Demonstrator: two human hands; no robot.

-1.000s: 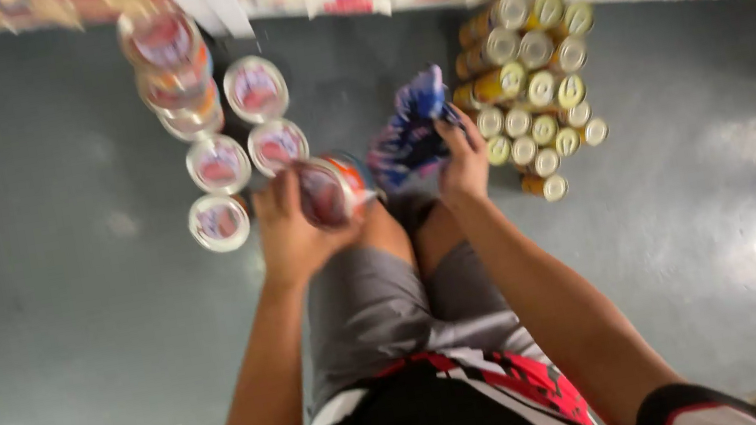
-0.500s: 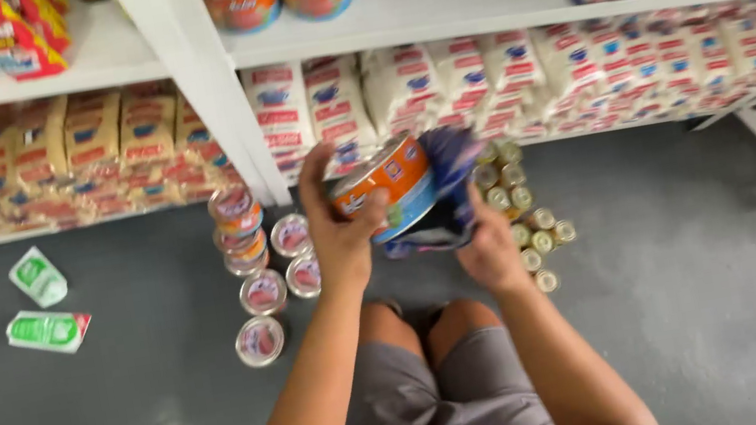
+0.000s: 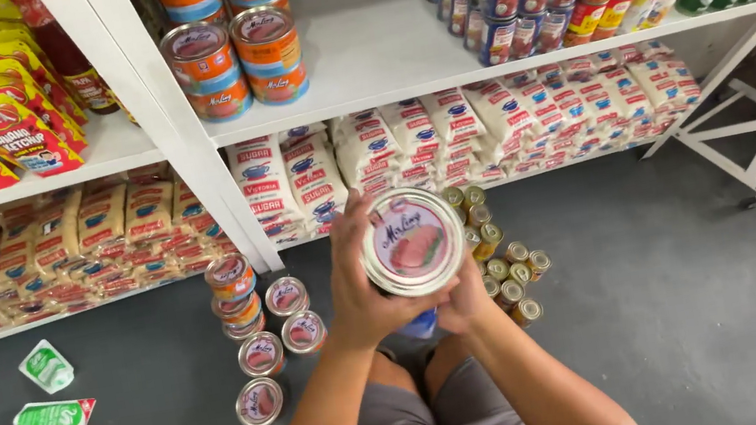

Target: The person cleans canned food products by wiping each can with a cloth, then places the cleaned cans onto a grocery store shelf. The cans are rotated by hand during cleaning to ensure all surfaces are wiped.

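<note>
A round tin of canned meat [image 3: 411, 242] is held up in front of the shelves, the left hand [image 3: 364, 285] wrapped around its side and the right hand [image 3: 466, 302] closed beneath it, apparently also pinching a blue cloth [image 3: 424, 323]. Four like tins [image 3: 236, 48] are stacked on the white shelf [image 3: 394, 58], while about six more [image 3: 263, 347] remain on the grey floor [image 3: 694, 294] beside small gold cans [image 3: 502, 259].

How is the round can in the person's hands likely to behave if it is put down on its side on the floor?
The round can looks like rigid metal, so it probably will not bend under the left hand or right hand. Its curved wall suggests it would roll on the smooth grey floor. Standing on its flat end, like the cans on the floor, it should stay steady.
</note>
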